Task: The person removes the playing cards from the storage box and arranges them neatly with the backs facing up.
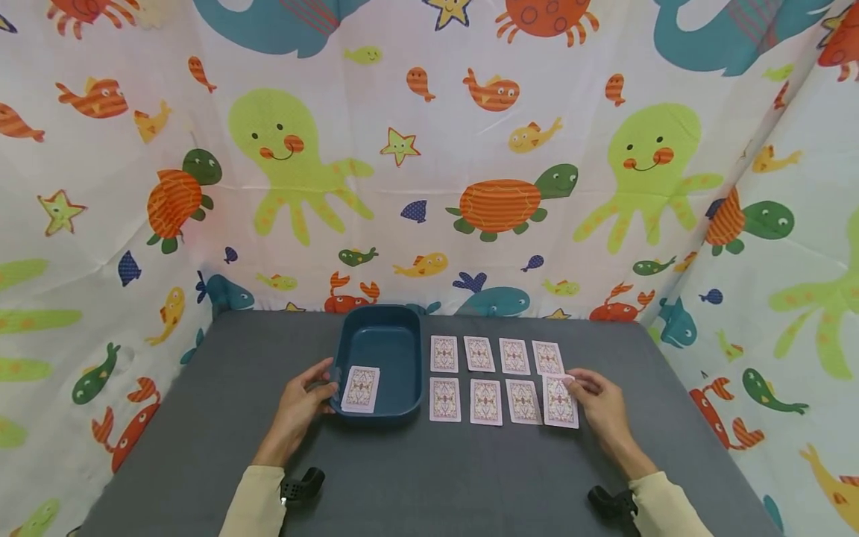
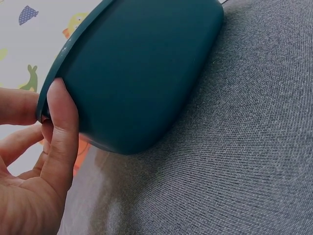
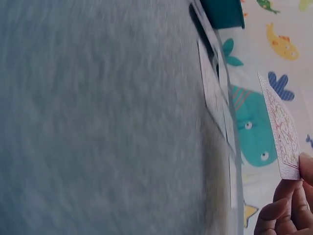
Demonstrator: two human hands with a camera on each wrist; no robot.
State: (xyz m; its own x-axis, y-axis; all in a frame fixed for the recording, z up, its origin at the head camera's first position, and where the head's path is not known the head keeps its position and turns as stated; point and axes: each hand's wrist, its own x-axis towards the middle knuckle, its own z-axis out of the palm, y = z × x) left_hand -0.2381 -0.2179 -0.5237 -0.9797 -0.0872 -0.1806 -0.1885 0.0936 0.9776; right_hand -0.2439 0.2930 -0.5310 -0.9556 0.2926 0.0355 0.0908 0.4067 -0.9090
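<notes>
My left hand [image 1: 305, 403] grips the left rim of a dark teal tray [image 1: 412, 358], thumb against its outer side in the left wrist view. Inside the tray's near left corner lies a stack of face-down playing cards [image 1: 360, 389]. My right hand [image 1: 599, 406] pinches a playing card [image 1: 560, 403] by its upper right corner, at the near right end of two rows. In the right wrist view that card [image 3: 282, 129] is raised off the tabletop, back pattern showing. Just beyond it, another face-down card [image 1: 548, 358] ends the far row.
Several face-down cards [image 1: 486, 403] lie in two rows right of the tray on the grey tabletop [image 1: 429, 477]. A white curtain [image 1: 429, 276] printed with sea animals hangs behind the table and along both sides. Each wrist wears a black band [image 1: 302, 486].
</notes>
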